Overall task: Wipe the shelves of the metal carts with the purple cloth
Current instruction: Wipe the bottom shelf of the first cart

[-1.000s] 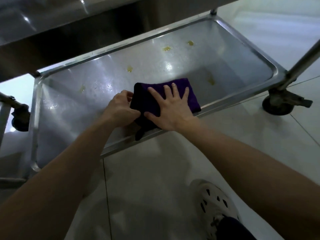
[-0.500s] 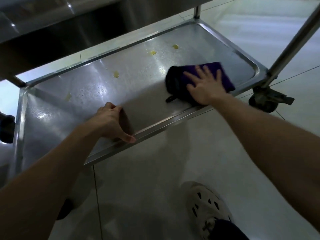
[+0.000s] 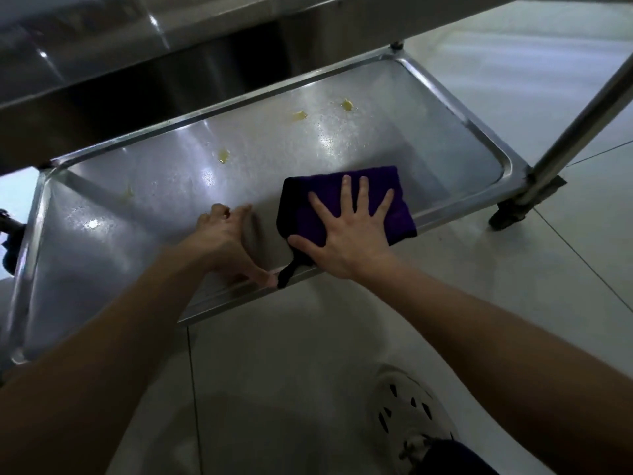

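A folded purple cloth (image 3: pixel 373 190) lies on the bottom shelf (image 3: pixel 144 200) of a metal cart, near its front rim. My right hand (image 3: pixel 349 234) presses flat on the cloth with fingers spread. My left hand (image 3: pixel 226 241) rests on the shelf just left of the cloth, fingertips down on the metal and thumb on the front rim. Several small yellow stains (image 3: pixel 223 156) dot the shelf toward the back, with another yellow stain (image 3: pixel 347 104) at the far right.
The cart's upper shelf (image 3: pixel 102 63) overhangs the back of the bottom shelf. An upright post (image 3: pixel 582 114) and a caster wheel (image 3: pixel 507 217) stand at the right front corner. Pale tiled floor lies in front, with my shoe (image 3: pixel 411 413) on it.
My right hand slid the cloth back leftward along the front rim, from the shelf's right end toward the middle. My left hand stayed on the front rim, and now sits close beside the cloth.
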`<state>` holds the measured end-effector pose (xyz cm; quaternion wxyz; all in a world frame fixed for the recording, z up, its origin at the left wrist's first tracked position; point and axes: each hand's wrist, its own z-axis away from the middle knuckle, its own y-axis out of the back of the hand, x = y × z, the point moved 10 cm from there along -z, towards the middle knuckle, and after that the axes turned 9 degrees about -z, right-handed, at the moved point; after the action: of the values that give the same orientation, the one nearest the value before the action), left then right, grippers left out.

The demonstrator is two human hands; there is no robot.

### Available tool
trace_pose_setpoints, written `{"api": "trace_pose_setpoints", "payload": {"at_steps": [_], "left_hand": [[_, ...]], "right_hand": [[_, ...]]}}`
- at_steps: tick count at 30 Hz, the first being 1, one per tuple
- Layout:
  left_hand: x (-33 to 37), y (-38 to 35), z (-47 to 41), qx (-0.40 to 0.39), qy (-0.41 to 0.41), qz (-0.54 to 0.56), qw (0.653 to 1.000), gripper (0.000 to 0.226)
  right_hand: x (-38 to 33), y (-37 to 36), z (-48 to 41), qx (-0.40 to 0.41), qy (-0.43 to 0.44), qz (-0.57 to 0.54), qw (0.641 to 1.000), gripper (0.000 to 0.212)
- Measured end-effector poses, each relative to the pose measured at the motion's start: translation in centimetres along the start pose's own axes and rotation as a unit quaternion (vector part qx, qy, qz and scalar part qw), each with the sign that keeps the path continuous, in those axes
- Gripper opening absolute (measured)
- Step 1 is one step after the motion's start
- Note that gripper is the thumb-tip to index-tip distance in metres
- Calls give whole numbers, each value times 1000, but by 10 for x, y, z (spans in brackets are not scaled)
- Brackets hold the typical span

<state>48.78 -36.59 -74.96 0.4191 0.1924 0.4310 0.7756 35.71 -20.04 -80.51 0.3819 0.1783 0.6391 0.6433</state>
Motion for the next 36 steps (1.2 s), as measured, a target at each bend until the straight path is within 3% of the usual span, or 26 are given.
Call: {"api": "trace_pose_setpoints", "payload": {"at_steps": [5,10,13,16,21,25,27,32,36], "left_hand": [[10,4,-6,-1,-26,-38,999,173],[12,0,-6,-10,-36,-37,999,175],[13,1,-8,-4,-43,-42,998,177],[13,3,-8,1,-40,-44,998,176],[15,5,-8,8,-38,-60,997,174],[12,6,-9,8,-35,-64,997,173],[12,7,-8,10,-35,-62,997,173],[17,6,-3,1,-36,-46,998,176],[20,7,1,2,-38,-46,998,176]], "right_hand": [[29,11,-10,16,22,-19,999,86],[176,58,-39,30,-125,-46,991,82],[207,61,-43,14,-171,-59,983,89],[147,48,-51,15,-120,-35,992,92],[-15,9,-69,-38,96,-22,994,84],[-22,18,-87,-38,146,-45,987,67],[15,33,-101,-21,102,-57,993,63],[174,71,-95,26,-105,-76,991,64],[199,70,-57,37,-160,-82,983,69]]}}
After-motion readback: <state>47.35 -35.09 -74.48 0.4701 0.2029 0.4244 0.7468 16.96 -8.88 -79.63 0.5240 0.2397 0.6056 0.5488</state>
